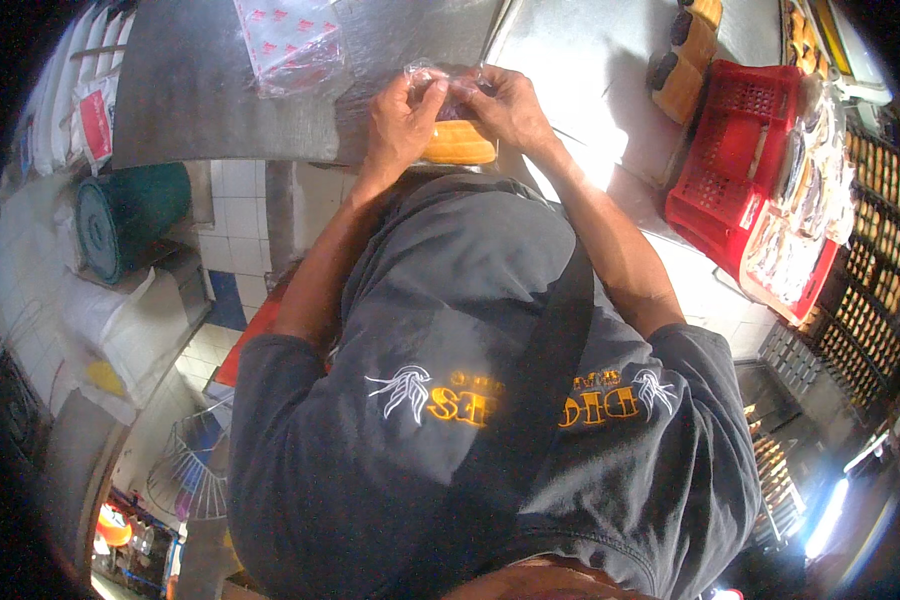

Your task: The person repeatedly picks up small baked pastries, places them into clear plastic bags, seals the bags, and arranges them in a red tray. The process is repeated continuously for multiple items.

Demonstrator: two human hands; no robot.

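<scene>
A golden loaf of bread (459,142) sits inside a clear plastic bag (429,71) at the table edge, close against my shirt. A dark purplish part shows behind the golden crust, partly covered by my fingers. My left hand (407,120) pinches the bag's gathered upper end from the left, thumb on top. From the right, my right hand (511,109) grips the same bunched plastic, its fingertips close to the left thumb. Beyond my left hand, a stack of clear bags with red print (289,41) lies flat on the metal table (187,90).
At the right stands a red perforated plastic crate (727,150) with wrapped breads (802,202) beside it. Several unwrapped loaves (682,67) lie past the crate. Racks of bread (870,300) line the far right. A green bin (131,217) is below the table at left.
</scene>
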